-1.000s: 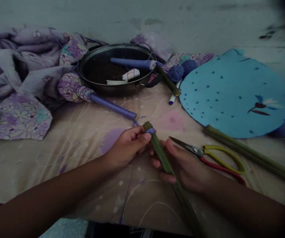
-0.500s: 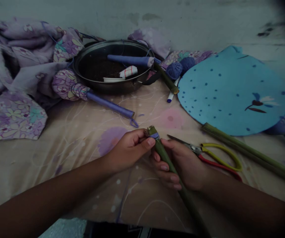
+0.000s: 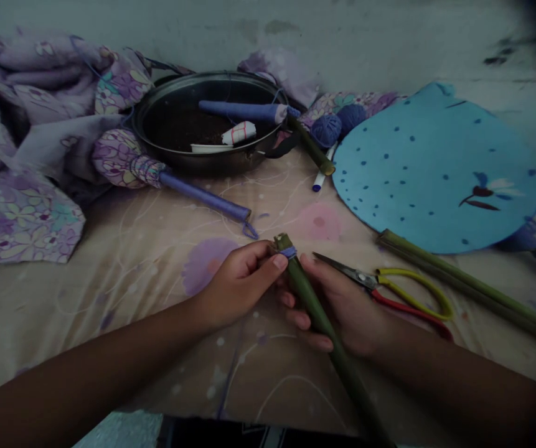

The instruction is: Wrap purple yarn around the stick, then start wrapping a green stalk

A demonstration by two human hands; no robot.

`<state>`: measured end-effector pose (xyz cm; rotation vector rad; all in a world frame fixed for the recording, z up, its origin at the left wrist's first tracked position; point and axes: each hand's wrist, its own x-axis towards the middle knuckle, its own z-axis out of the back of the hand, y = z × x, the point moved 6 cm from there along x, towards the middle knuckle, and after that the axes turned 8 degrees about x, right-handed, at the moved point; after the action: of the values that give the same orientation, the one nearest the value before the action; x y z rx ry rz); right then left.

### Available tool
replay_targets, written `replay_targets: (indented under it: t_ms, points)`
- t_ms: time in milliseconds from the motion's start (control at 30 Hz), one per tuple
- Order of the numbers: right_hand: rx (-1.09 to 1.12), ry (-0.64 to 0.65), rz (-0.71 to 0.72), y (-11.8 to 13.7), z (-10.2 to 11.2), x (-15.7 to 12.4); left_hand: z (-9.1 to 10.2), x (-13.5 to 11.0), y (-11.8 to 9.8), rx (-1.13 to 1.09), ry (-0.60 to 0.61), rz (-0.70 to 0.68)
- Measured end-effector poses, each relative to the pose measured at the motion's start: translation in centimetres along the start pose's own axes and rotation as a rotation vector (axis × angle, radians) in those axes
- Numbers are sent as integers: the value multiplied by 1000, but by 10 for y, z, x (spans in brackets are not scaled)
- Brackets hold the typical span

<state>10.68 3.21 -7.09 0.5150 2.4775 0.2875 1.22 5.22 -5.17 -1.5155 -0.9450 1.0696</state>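
My left grip (image 3: 242,286) is closed in a firm pinch, thumb and fingers bearing on the top end of a green stalk (image 3: 317,317), right beside a band of purple thread (image 3: 288,252) wound around it. I read that pinch as keeping the winding from slackening. My right grip (image 3: 347,311) is curled around the stalk just below, its fingers underneath, apparently steadying the length. The stalk sits between my two grips, held up off the flowered bed sheet (image 3: 109,336), its lower end slanting toward me.

Scissors (image 3: 380,289) with red and yellow handles lie just beside my right grip, blades toward the stalk, probably left there for quick reach. Farther right, a long green stalk (image 3: 473,289) runs along the edge of a spotted blue disc (image 3: 436,168). Ahead, a purple-wrapped stick (image 3: 202,197) extends from a bundle of floral cloth (image 3: 125,158) toward my hands. Behind it sits a dark pan (image 3: 155,134), with balls of purple yarn (image 3: 326,130) and a marker (image 3: 319,182) near its right side.
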Motion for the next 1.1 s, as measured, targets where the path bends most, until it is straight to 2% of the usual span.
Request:
replay_targets:
  t_ms: [100, 267, 433, 567, 667, 800, 1100]
  points:
    - [-13, -43, 111, 4, 0, -1, 0, -1, 1, 60, -11, 27]
    - [24, -18, 105, 1, 0, -1, -3, 0, -1, 67, 41, 28]
    - [-9, -8, 112, -1, 2, 2, -7, -1, 0, -49, 57, 63]
    - [-40, 0, 142, 3, 0, 2, -7, -2, -2, -41, 26, 70]
    - [-55, 4, 76, 6, -1, 0, -4, -2, -2, -39, 1, 86]
    - [44, 37, -54, 6, 0, -3, -2, 0, -1, 30, -16, 97]
    - [-9, -97, -42, 2, 6, -1, -6, 3, -4, -3, 110, 42]
